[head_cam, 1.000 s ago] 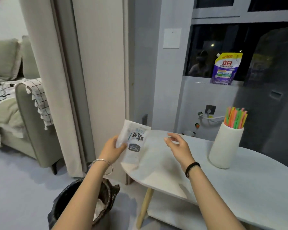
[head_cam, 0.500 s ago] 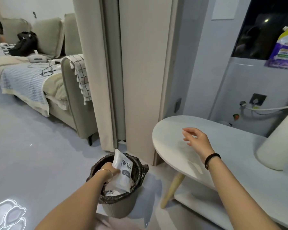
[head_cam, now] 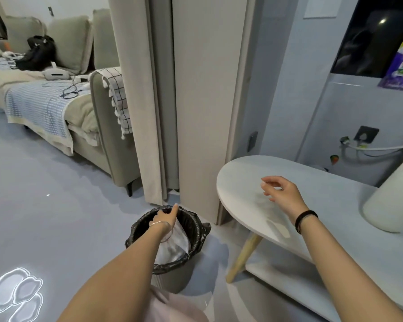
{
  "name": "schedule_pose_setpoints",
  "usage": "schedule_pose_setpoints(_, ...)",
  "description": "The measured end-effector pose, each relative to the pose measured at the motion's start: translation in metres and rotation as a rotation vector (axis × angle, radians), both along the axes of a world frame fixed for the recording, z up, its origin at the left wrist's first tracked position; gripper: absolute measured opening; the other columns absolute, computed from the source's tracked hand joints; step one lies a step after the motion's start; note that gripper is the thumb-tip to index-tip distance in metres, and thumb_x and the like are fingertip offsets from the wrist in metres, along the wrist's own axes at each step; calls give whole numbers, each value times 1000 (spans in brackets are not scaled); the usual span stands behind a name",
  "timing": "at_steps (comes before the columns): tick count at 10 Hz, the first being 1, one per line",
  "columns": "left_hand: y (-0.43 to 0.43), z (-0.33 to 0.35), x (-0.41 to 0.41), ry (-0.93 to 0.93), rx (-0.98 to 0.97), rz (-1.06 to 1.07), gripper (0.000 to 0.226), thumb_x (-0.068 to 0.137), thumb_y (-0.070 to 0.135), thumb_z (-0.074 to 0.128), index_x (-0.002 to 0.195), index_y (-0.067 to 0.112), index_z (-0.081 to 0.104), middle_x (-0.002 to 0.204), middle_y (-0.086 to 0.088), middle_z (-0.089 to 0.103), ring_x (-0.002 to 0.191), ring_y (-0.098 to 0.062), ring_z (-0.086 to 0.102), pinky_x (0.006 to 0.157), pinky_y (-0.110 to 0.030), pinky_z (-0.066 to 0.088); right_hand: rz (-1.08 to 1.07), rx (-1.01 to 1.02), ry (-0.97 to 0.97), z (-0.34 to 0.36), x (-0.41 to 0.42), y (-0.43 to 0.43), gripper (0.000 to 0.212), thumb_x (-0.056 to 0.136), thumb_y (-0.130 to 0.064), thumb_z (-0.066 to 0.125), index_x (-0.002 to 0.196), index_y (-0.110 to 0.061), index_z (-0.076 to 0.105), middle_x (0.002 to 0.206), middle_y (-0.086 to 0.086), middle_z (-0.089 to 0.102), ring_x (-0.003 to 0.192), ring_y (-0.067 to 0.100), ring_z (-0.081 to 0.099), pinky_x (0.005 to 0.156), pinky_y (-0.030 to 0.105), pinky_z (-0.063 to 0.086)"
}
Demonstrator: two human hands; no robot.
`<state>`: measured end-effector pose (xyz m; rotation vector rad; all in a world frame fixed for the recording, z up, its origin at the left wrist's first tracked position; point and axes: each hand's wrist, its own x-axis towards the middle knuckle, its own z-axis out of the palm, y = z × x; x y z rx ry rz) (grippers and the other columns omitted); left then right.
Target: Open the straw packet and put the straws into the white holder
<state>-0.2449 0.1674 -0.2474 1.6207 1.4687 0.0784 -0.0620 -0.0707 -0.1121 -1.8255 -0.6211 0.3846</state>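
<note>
Dim bluish indoor light, wide-angle edge distortion

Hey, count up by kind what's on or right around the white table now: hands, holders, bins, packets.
Bare hands: 2, left hand over the bin, right hand above the white oval table
White cylindrical holder: 1
Round bin with black liner: 1
Empty white plastic packet in the bin: 1
Total: 5

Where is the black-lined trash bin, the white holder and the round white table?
Black-lined trash bin [head_cam: 197, 231]: head view, right rim.
White holder [head_cam: 391, 205]: head view, its side wall.
Round white table [head_cam: 237, 180]: head view, bare top near left edge.
</note>
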Motion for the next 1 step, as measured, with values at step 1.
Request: schedule_pose_setpoints(1,-5,9,7,-78,64,-66,82,92,63,36,150,5,30,152,-17,39,138,-37,38,114,-44,31,-6,-16,-16,5,-3,-6,18,88,-16,60,106,-14,64,113,7,61,102,25,60,98,37,47)
